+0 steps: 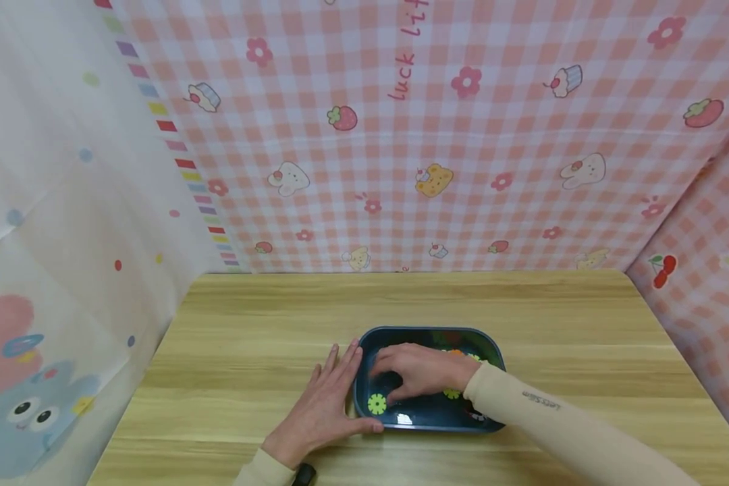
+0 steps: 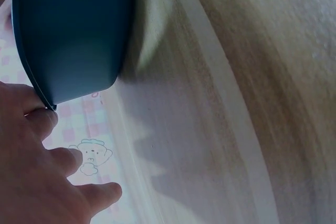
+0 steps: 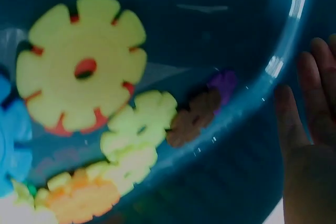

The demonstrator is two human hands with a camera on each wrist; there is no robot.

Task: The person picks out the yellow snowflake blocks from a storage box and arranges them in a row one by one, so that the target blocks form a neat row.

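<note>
A dark blue tray (image 1: 422, 428) with rounded corners lies on the table. My left hand (image 1: 322, 412) rests against its left end, the fingers stretched along the rim and the thumb by the near corner. In the left wrist view, fingertips (image 2: 44, 121) touch the rim. My right hand (image 1: 422, 370) reaches down into the tray, its fingers loosely bent and slightly blurred. Beside its thumb lies a yellow-green notched disc (image 1: 377, 404). More notched plastic discs lie on the right side, partly hidden by the right wrist; a large yellow one (image 3: 84, 72) and an orange one (image 3: 84, 200) show there.
A wood-patterned table (image 1: 267, 317) carries the tray. Behind it hangs a pink checked cloth (image 1: 401, 148), with a white patterned cloth (image 1: 97, 223) at the left. Blue (image 3: 13, 145), brown (image 3: 195, 119) and purple (image 3: 224, 85) discs sit in the tray too.
</note>
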